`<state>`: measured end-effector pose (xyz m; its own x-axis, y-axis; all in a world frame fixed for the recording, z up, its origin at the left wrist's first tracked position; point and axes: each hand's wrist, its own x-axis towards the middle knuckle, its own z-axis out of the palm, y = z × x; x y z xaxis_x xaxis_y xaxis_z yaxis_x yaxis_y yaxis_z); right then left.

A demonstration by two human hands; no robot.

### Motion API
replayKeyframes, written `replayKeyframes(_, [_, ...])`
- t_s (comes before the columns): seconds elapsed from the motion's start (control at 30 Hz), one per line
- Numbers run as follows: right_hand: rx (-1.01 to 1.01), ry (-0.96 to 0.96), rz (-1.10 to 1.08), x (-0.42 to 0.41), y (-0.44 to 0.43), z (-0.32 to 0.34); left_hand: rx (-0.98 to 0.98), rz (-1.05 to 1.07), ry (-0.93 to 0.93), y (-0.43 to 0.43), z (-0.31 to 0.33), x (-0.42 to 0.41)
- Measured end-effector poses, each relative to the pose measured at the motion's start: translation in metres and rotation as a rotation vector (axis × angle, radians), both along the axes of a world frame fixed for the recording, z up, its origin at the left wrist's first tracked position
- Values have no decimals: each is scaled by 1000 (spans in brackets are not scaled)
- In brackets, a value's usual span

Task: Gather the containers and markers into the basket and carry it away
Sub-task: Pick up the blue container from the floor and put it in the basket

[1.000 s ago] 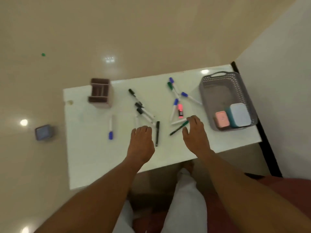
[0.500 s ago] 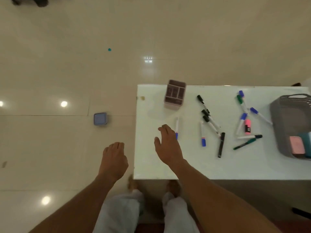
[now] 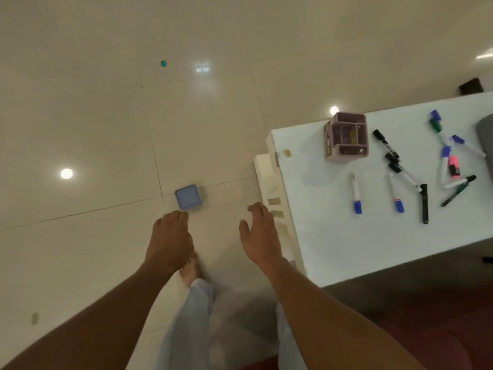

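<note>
Eleven markers (image 3: 356,193) lie on the table (image 3: 333,236), with one pink organizer (image 3: 346,137). One blue container (image 3: 188,196) sits on the floor (image 3: 93,129). Two hands (image 3: 170,240) show.

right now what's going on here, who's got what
A person stands beside the white table, both hands empty: left hand and right hand reach down toward a blue square container lying on the floor. The markers lie scattered on the table near a pink organizer. Only the grey basket's edge shows.

Blue container (image 3: 188,196), white table (image 3: 333,236)
</note>
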<state>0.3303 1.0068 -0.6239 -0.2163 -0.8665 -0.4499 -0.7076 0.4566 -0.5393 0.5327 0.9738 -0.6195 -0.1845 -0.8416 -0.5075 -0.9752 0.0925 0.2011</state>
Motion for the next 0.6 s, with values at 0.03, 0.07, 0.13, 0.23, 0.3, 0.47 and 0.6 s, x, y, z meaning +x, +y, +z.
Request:
replayKeyframes(0.03, [3,-15,-28,18,-4,-2,2,-23,-11,-9,-2,16])
replayKeyframes(0.07, [9,-31,-43,31,-7,-3,0,-45,-18,-16,-4,27])
replayKeyframes(0.13, [29,-58,-85,53,-17,-11,0,-93,-32,-32,-12,45])
replayKeyframes(0.23, [55,-86,-158,76,-32,-25,1,-152,-24,-53,-26,60])
replayKeyframes(0.3, [69,-94,-209,88,-41,-38,-9,-187,-5,-65,-37,64])
replayKeyframes(0.47, [112,-103,-246,115,-65,-106,-10,-152,64,-92,-96,73])
replayKeyframes(0.6, [174,-108,-274,139,-76,-188,110,-91,59,-104,-187,89])
